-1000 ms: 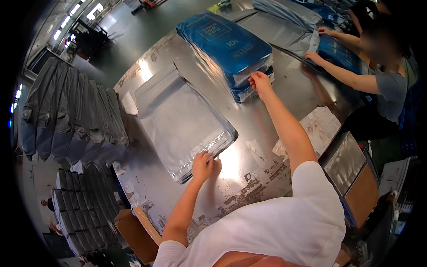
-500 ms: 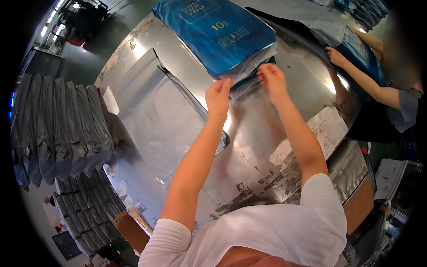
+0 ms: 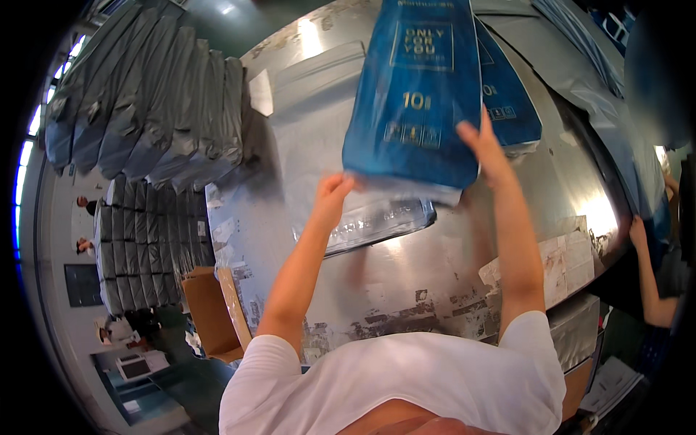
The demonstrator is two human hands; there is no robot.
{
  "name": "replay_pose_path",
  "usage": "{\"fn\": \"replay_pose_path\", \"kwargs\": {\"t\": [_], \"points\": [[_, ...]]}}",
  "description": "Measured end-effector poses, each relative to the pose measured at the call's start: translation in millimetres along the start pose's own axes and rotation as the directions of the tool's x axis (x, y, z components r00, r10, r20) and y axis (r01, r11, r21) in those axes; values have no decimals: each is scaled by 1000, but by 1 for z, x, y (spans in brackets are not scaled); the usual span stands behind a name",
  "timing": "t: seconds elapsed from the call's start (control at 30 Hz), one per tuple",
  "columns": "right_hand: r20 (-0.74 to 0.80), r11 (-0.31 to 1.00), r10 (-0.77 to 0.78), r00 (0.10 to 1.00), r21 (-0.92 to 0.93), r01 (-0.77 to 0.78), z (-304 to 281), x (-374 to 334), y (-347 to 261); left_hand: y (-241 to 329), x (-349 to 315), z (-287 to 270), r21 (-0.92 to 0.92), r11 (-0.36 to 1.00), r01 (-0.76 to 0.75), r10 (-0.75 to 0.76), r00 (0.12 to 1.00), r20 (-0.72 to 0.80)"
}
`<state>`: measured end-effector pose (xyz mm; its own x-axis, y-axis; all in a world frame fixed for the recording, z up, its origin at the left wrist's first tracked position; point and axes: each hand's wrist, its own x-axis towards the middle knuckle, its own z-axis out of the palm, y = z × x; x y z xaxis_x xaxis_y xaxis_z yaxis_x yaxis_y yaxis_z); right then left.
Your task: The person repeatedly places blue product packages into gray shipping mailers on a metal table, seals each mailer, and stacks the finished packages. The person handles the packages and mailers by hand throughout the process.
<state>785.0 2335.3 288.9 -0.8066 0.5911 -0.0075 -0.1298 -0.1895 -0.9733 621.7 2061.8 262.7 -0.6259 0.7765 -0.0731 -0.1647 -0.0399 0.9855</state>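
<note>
A flat blue plastic package (image 3: 413, 80) with pale printing and a clear film edge lies tilted between my hands. My left hand (image 3: 333, 197) is closed in a pinch on its near left corner. Along the right edge, my right hand (image 3: 493, 156) holds the package with the thumb over the top; its other fingers are partly hidden and a little blurred. Under the package spreads a flat grey plastic bag (image 3: 312, 101), its near end showing below the film. To the right, a second blue package (image 3: 518, 109) rests on the metal table (image 3: 406, 272), partly covered by the first.
Filled grey bags (image 3: 145, 109) stand in a row at the left, with more stacked grey packs (image 3: 148, 239) beyond. An open cardboard box (image 3: 210, 308) sits by the table's left edge. At the right, a co-worker's arm (image 3: 645, 268) reaches to grey sheeting (image 3: 616, 130).
The upper blue package has come left and nearer, over the grey bag, uncovering the second package. My right hand has moved to its right edge. The view has turned left.
</note>
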Motion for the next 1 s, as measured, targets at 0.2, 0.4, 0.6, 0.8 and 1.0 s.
{"fn": "replay_pose_path", "kwargs": {"t": [0.2, 0.4, 0.6, 0.8, 1.0], "points": [[102, 1000, -14, 995, 10, 13, 83, -129, 67, -24, -180, -48, 44, 961, 273, -268, 960, -83], [158, 957, 284, 946, 7, -288, 104, -230, 131, -150, -313, -75, 35, 854, 519, -479, 811, -337], [137, 922, 387, 912, -50, -384, 109, -208, 125, -98, -279, -72, 240, 938, 251, -88, 840, -536], [179, 909, 417, 891, -105, -405, 126, -201, 122, -87, -251, -49, -307, 930, 202, -249, 961, -121], [67, 875, 437, 897, -263, -407, 137, -230, 109, -90, -270, -53, -330, 894, 302, -350, 932, -94]]}}
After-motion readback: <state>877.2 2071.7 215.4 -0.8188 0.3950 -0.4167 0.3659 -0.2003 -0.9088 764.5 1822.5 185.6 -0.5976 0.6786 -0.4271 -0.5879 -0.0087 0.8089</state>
